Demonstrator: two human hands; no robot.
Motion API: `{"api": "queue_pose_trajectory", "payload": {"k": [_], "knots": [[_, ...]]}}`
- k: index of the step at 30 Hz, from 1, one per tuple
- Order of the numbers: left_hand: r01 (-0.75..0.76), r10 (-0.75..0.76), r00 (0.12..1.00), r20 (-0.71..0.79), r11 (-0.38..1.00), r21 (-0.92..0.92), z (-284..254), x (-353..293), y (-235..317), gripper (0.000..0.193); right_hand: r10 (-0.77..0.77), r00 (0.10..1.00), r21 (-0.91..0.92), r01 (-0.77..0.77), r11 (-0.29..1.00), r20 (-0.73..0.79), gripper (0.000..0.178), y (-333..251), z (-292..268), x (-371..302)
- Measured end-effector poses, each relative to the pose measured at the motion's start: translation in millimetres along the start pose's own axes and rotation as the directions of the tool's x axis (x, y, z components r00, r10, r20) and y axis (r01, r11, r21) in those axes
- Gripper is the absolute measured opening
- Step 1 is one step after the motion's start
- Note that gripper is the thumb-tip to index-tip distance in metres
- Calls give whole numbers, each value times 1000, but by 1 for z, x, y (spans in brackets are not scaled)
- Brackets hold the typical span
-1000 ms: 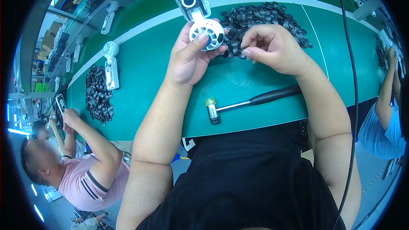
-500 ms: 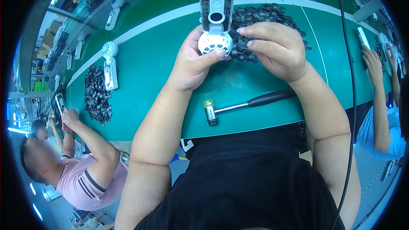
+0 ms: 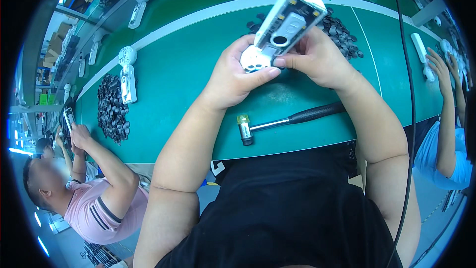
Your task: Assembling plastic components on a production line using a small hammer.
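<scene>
Above the one green workbench [image 3: 173, 74], a white device [image 3: 285, 30] is held aloft, tilted, its dark-faced panel [image 3: 300, 12] leaning up and rightward from its round head [image 3: 254, 59]. The left hand [image 3: 230, 77] wraps around the head; the right hand [image 3: 320, 59] clasps the device near the joint, though whether its hidden fingers cover a small part I cannot tell. For good work here, I would brace the head firmly in the left palm, press squarely with the thumb and spare the joint any twisting. By count, two heaps show clearly, a left heap [image 3: 113, 111] and a right heap [image 3: 341, 37]; then one mallet [image 3: 297, 117], one second device [image 3: 128, 77] beside the left heap, and black pieces too many to number.
</scene>
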State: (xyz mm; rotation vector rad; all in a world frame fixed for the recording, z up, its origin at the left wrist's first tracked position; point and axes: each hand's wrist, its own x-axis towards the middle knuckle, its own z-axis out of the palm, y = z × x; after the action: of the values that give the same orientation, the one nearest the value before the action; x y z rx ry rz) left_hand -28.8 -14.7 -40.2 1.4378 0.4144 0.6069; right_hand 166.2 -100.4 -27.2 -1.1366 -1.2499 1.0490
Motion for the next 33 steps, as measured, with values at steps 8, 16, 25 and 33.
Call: {"api": "queue_pose_trajectory", "payload": {"k": [8,16,25,33], "knots": [[-36,29,998,-58,991,-131,-10,1,1,53,162,986,-415,-136,900,29,35,-22,-3,-3],[-116,19,975,-222,895,-431,-19,4,7,57,184,872,-772,282,570,454,33,-42,20,-81],[-141,136,990,-41,908,-395,-20,3,-2,87,-455,864,-703,461,542,215,21,-67,32,-69],[-130,102,988,-115,954,-271,-21,2,5,91,257,892,-863,230,450,372,21,-38,38,-65]]}}
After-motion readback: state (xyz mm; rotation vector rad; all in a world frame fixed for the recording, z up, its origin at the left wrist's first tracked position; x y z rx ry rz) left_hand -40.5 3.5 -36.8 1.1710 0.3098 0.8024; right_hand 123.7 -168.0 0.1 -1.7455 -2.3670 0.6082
